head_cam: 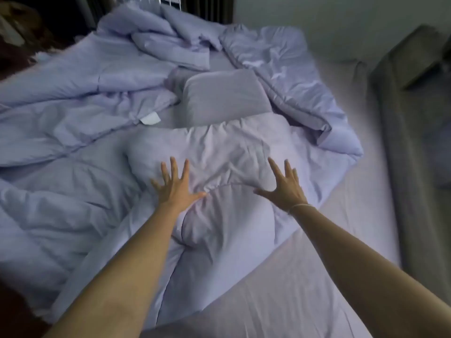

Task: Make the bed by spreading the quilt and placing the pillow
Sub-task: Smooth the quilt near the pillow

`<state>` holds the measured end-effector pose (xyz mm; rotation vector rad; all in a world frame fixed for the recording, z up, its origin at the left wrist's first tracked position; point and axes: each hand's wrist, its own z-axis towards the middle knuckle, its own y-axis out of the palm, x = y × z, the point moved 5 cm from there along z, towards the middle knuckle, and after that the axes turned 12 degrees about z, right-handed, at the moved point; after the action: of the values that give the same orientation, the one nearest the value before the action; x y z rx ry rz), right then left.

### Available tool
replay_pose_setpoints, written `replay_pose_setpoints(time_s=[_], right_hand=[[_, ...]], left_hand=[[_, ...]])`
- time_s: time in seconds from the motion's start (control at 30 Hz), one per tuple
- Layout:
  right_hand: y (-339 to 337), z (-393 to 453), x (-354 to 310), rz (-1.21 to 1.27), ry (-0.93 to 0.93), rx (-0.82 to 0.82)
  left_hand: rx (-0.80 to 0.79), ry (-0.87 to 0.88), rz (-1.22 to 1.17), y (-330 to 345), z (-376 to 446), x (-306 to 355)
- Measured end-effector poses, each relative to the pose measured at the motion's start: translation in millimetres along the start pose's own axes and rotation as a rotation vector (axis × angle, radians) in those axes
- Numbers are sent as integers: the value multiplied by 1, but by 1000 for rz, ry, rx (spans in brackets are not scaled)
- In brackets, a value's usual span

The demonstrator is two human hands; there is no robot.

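1. Both hands are reaching out over the rumpled lavender quilt (73,98), fingers spread wide and grasping nothing; the left hand (174,185) is resting flat on a puffed fold, while the right hand (284,185) is hovering at or just touching the same fold. I cannot tell which.
2. The quilt is lying bunched in a heap across the far and left parts of the bed, folded over itself in several places, with a small white tag (151,118) showing near the middle.
3. The pillow (223,98) is sitting in the middle of the heap, partly ringed by quilt folds, not at either end of the bed.
4. Judging by this, the task is only starting: the quilt is waiting to be spread and the pillow is waiting to be placed.
5. The fitted sheet (341,240) is lying bare and fairly smooth along the right and near side of the mattress, so the quilt is covering only part of the bed.
6. A grey upholstered piece of furniture (415,118) is standing just beside the bed on the right, against a pale wall (329,13).
7. Dark vertical bars or curtains are showing beyond the far end, and the left edge is too dim to read.
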<state>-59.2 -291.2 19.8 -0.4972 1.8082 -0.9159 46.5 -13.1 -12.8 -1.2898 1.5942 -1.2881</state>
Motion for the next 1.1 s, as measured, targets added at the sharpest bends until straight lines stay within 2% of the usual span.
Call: replay_pose_setpoints(time_s=[0.17,0.3,0.47,0.57,0.7,0.83,0.9,0.97,1.0,1.03,1.07,1.1], right_hand=[[36,51,3,-85,-5,-94],[78,69,30,-133,-65,-174],[100,43,58,-310,-100,-181],[94,20,68,-170,-64,-134],[49,-38,97,16,44,26],[-16,-123,131,94,99,175],[-42,-156,148,166,202,237],[-62,-179,148,352,243,329],[-68,-186,142,506,238,373],[-69,-189,136,636,230,397],[-66,-191,128,705,224,383],[-57,-189,122,670,216,346]], left_hand=[[75,-57,53,5,46,-19],[2,-61,18,42,67,-40],[-61,117,117,61,59,-31],[-86,215,125,57,36,-16],[-138,309,-26,40,-15,6],[-2,526,-163,8,-81,55],[160,680,-225,-2,-108,83],[284,816,-238,6,-128,115],[221,849,-220,18,-137,132],[79,861,-200,32,-143,148],[-95,850,-178,49,-151,163],[-234,836,-148,67,-159,175]])
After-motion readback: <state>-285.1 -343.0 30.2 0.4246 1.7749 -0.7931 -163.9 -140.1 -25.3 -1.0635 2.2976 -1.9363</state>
